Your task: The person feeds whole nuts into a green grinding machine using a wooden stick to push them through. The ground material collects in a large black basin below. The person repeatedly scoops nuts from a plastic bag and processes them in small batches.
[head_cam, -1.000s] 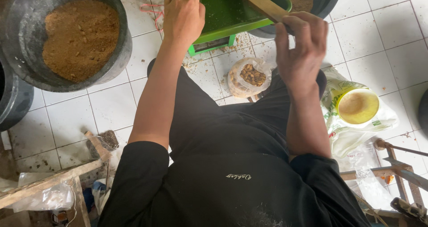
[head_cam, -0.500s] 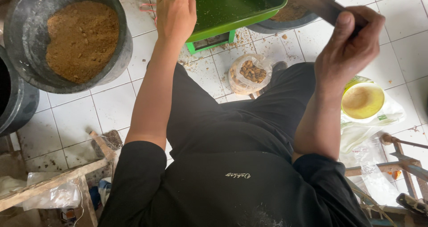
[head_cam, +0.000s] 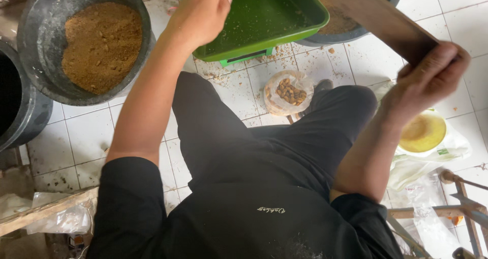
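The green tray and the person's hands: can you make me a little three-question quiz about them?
1. True or false: the left hand grips the edge of the green tray.
2. What does the right hand hold?
A) a flat wooden board
B) a metal spoon
C) a glass jar
3. What fills the black tub beside the left arm?

Key:
1. True.
2. A.
3. Brown crumbly powder.
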